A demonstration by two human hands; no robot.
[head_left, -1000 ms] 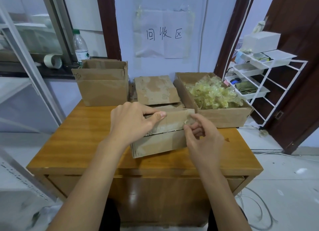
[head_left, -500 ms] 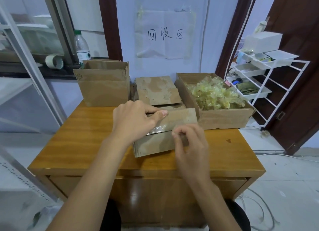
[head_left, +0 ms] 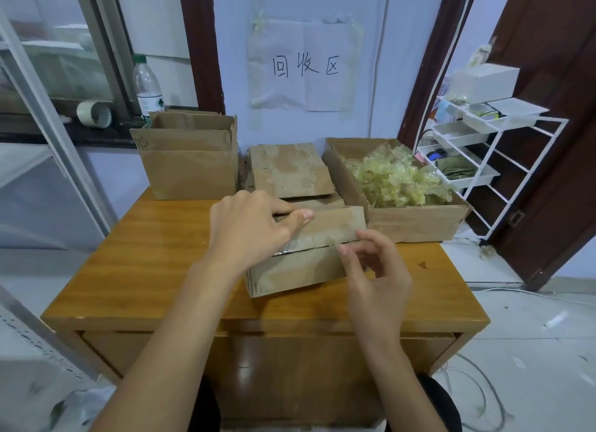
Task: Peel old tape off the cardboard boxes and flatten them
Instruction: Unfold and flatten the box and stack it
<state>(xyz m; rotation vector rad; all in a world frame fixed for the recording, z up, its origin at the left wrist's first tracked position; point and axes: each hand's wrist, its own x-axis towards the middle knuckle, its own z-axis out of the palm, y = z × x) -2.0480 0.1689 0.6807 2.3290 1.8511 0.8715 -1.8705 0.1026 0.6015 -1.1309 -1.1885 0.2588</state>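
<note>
A small closed cardboard box (head_left: 300,267) lies in the middle of the wooden table (head_left: 154,260). Clear tape (head_left: 319,238) runs along its top seam. My left hand (head_left: 251,228) presses down on the box's left top, thumb stretched over the upper flap. My right hand (head_left: 371,264) is at the right end of the seam, its thumb and forefinger pinching at the tape's end there. A stack of flattened cardboard (head_left: 290,170) lies behind the box.
An upright open box (head_left: 190,160) stands at the back left. A low box (head_left: 416,222) full of crumpled yellowish tape sits at the back right. A white wire rack (head_left: 483,151) stands right of the table. A bottle (head_left: 146,86) and tape roll (head_left: 93,113) rest on the sill.
My right hand slid left along the box front, then came back right to the seam's end. The left hand stayed pressed on the box, which barely shifted.
</note>
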